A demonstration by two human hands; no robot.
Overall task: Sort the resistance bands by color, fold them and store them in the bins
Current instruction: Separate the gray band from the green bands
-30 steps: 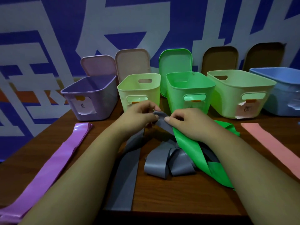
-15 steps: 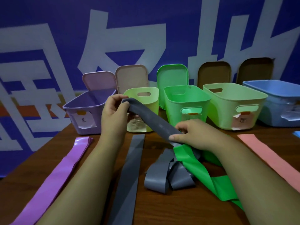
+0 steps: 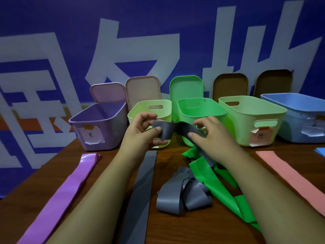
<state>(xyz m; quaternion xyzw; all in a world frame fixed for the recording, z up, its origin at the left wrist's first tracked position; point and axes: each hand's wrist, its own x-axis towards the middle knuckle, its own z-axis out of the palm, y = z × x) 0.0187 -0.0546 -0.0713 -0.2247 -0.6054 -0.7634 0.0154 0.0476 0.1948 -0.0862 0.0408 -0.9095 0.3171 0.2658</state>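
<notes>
I hold a grey resistance band raised above the table, in front of the bins. My left hand pinches its end between thumb and fingers. My right hand pinches it a short way along; the rest hangs down into a crumpled grey heap tangled with a green band. A second grey band lies flat beside my left forearm. A purple band lies flat at the left, a pink band at the right.
A row of open bins stands at the back of the brown table: purple, pale green, bright green, large pale green, blue. Lids lean on the wall behind. A blue scrap shows at the right edge.
My hands came closer together and level, bunching the grey band between them above the table. The camera view tilted slightly upward.
</notes>
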